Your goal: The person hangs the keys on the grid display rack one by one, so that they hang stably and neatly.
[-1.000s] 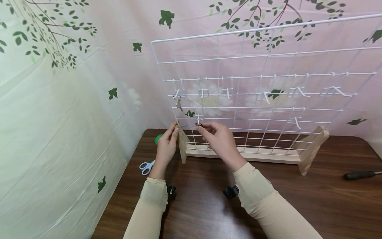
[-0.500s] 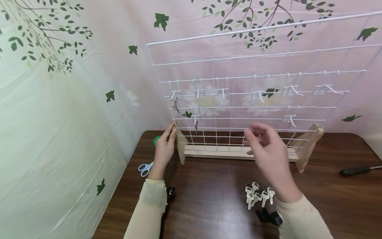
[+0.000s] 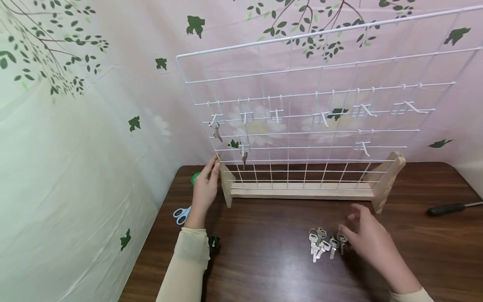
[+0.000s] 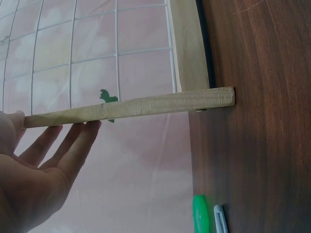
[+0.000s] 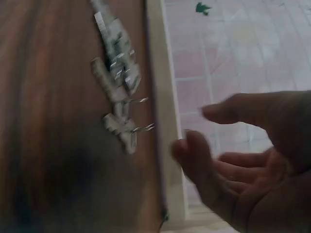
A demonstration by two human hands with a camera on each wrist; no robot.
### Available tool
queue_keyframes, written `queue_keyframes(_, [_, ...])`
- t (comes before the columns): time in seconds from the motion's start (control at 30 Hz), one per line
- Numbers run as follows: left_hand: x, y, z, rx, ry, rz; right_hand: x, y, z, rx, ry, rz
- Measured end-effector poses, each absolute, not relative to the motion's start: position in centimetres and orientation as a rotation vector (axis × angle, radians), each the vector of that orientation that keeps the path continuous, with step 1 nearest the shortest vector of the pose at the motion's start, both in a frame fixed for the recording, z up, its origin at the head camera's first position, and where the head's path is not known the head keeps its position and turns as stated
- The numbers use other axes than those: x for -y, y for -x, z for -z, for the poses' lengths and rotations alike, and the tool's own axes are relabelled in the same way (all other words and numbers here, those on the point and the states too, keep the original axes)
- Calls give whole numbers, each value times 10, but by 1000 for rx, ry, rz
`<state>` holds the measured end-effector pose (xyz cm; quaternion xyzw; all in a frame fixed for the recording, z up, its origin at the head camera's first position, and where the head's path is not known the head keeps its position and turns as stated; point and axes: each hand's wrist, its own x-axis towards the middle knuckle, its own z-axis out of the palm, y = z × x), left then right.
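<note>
A white wire grid rack (image 3: pixel 288 149) stands on the table in a wooden stand. My left hand (image 3: pixel 205 188) pinches the left wooden upright (image 4: pixel 160 103), fingers on its outer face and thumb opposite. One key (image 3: pixel 216 132) on a ring hangs from a hook at the upper left. Another key (image 3: pixel 244 160) hangs from a lower hook. Several silver keys (image 3: pixel 323 246) with rings lie loose on the table. My right hand (image 3: pixel 371 239) hovers just right of them, thumb and fingers apart and holding nothing; the right wrist view shows the keys (image 5: pixel 119 77) blurred.
More white hooks (image 3: pixel 277 116) run along the grid, with one (image 3: pixel 364 148) lower right. Light-blue scissors (image 3: pixel 182 215) and a green round object (image 3: pixel 195 178) lie left of the stand. A dark-handled screwdriver (image 3: pixel 447 209) lies at the right. A patterned curtain (image 3: pixel 151 96) hangs behind.
The right hand let go of the key on the lower left hook, then moved right and down to the loose keys. The left hand stays on the upright; the head view shifts slightly.
</note>
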<state>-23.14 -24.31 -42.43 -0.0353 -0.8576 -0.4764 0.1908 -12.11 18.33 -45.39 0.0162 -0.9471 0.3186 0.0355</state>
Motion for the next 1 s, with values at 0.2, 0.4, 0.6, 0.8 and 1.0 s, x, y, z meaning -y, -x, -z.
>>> queue_keyframes(0.2, [244, 231, 425, 2384, 91, 1344, -190, 121, 472, 3133, -147, -999])
queue_keyframes(0.4, [243, 232, 425, 2399, 96, 1353, -189, 121, 479, 3228, -110, -863])
queue_keyframes(0.6, [242, 231, 424, 2404, 101, 1356, -188, 124, 482, 3263, -89, -829])
queue_keyframes(0.8, [242, 232, 427, 2398, 106, 1368, -191, 126, 486, 3265, -93, -790])
queue_keyframes(1.0, [243, 233, 427, 2380, 104, 1367, -192, 128, 491, 3249, -106, -830])
